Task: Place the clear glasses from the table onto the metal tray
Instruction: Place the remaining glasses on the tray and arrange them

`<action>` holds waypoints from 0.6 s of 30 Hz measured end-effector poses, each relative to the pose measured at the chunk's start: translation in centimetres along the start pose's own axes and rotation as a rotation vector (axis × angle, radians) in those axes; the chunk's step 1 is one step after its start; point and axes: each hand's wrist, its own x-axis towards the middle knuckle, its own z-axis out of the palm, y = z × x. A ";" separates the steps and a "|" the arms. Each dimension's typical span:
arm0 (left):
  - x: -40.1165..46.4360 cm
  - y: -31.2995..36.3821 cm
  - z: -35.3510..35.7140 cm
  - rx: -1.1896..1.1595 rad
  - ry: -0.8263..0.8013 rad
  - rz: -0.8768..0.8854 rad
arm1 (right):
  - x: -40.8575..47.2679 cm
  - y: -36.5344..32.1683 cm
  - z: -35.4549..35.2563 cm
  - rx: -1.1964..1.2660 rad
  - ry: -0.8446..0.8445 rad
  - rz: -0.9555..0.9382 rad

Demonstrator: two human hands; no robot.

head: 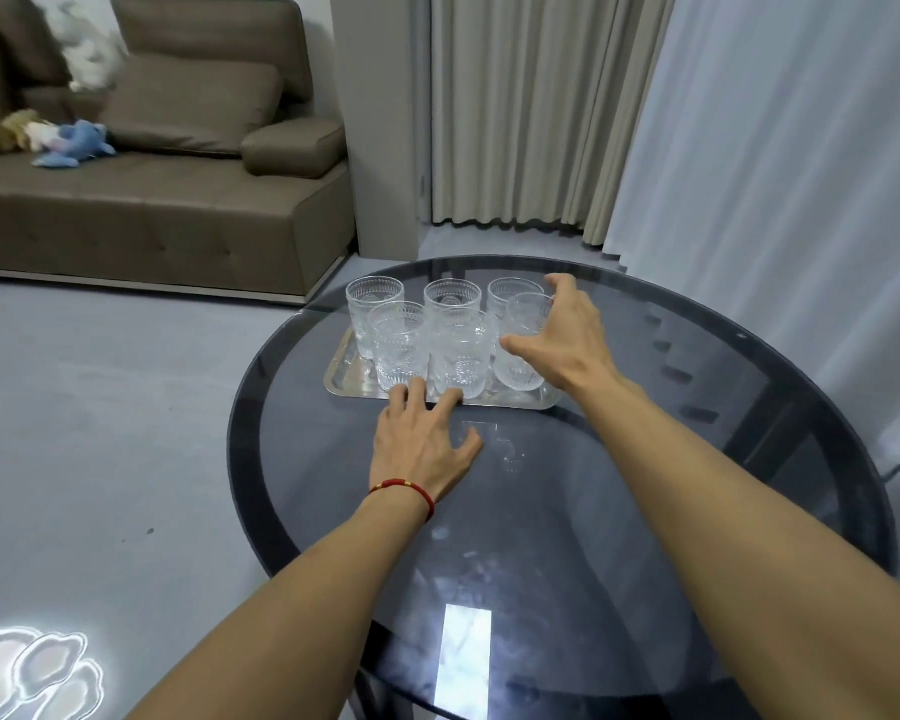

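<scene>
Resting on a round table [645,511] of dark smoked glass, the metal tray [340,376] sits at the far left of the tabletop and carries all six visible clear glasses. No glass stands on the bare tabletop in view, so the task appears complete or nearly so; only the release of the last glass seems to remain.

The table surface is smooth and reflective, with a darker band around its rim. The tray is rectangular, polished silver, with a shallow raised lip and rounded corners.

The glasses stand upright in two rows of three. The far row holds the far left glass [374,309], the far middle glass [452,298] and the far right glass [507,296]. The near row holds the near left glass [398,345], the near middle glass [461,350] and the near right glass [523,350]. Each is a cylindrical tumbler with embossed, beaded walls.

The right hand [557,335] is spread wide around the near right glass; whether it touches the wall cannot be determined. The left hand [422,444] lies flat and empty, fingertips at the tray's near lip.
</scene>
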 end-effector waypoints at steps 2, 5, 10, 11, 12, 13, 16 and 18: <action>0.0 -0.1 0.1 0.003 0.007 -0.002 | 0.6 0.3 0.8 -0.020 -0.023 -0.004; 0.0 -0.1 0.1 0.005 0.015 0.005 | 0.9 0.8 1.5 -0.043 -0.055 0.001; -0.2 -0.1 0.0 0.024 0.029 0.019 | -0.1 1.7 1.4 -0.059 -0.102 -0.023; -0.2 0.0 -0.1 0.033 0.025 0.020 | -0.3 1.9 1.2 -0.064 -0.114 -0.032; -0.4 0.1 -0.2 0.043 0.021 0.018 | -0.7 2.1 0.9 -0.069 -0.128 -0.040; -0.6 0.2 -0.3 0.061 0.022 0.015 | -1.1 2.2 0.6 -0.072 -0.141 -0.045; -1.5 0.7 -0.7 0.129 0.028 0.004 | -2.4 2.6 -0.3 -0.073 -0.160 -0.052; -2.2 1.3 -0.9 0.124 0.014 -0.010 | -3.2 2.8 -0.8 -0.073 -0.175 -0.055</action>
